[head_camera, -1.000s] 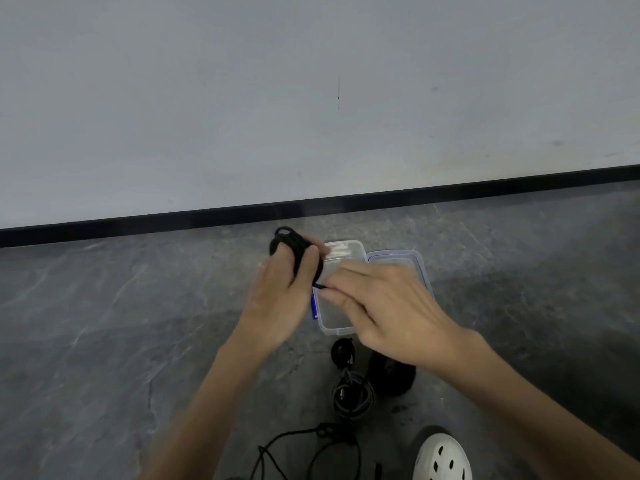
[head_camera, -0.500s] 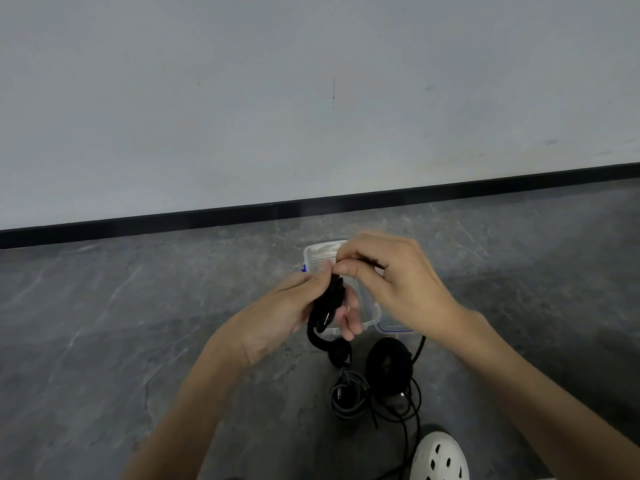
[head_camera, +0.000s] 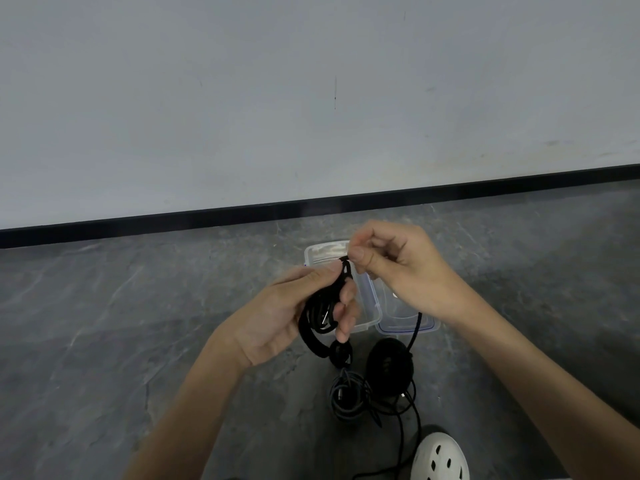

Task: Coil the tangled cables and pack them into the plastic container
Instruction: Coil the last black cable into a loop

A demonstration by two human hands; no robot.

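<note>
— What did the cable look like?

— A black cable [head_camera: 320, 315], bunched into a loose coil with a loop hanging below it. The left hand [head_camera: 287, 313] was closed around the coil, thumb on top and fingers curled beneath. The right hand [head_camera: 398, 268] pinched the top end of it between thumb and forefinger.

— And where was it?

— Held in the air, just above a clear plastic container [head_camera: 367, 306] that stood open on the floor, its lid [head_camera: 408, 323] lying beside it to the right.

— Anything else down there?

— Nearer the person lay a grey coiled cable [head_camera: 346, 396], a round black coil [head_camera: 389, 367] and loose black cord [head_camera: 403, 434], near a white shoe [head_camera: 440, 457].

— The room?

— Grey stone-patterned floor [head_camera: 138, 323], a black baseboard [head_camera: 173, 220] and a plain pale wall [head_camera: 242, 98].
</note>
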